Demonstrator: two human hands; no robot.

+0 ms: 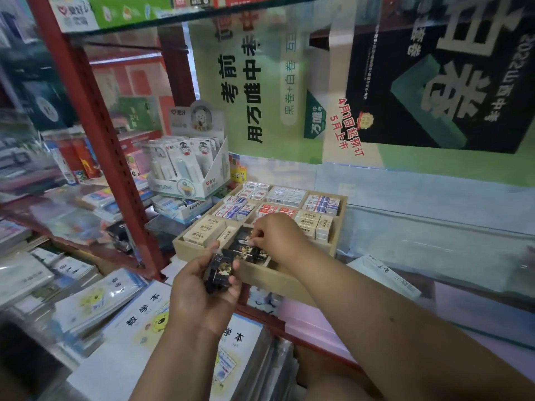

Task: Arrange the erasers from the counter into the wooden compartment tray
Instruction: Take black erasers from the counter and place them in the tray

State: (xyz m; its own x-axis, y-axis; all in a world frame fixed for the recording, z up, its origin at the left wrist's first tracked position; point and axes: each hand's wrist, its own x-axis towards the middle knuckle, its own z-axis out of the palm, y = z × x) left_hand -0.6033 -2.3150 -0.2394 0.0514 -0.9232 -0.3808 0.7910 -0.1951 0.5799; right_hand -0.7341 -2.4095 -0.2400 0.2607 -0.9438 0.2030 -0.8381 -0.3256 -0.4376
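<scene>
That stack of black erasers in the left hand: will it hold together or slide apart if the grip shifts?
The black erasers look like separate small blocks with glossy wrappers, so they would probably slide against each other. The left hand curls round them from below, which likely keeps them together. Being flat-sided, a dropped one should not roll far.

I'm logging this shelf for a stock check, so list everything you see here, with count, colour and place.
wooden compartment tray: one, light wood, middle of the shelf.
black erasers: several, black with gold print, tray's near middle compartment.
black eraser stack: a few, black and gold, in the left hand.
beige erasers: several, tray's near-left and right compartments.
white erasers: many, white with red or blue print, tray's far compartments.
display box: one, white, left of the tray.
exercise books: several, white, lower left.
poster: one, green, behind.
left hand: holds the stack.
right hand: over the tray, pinching a black eraser.
</scene>
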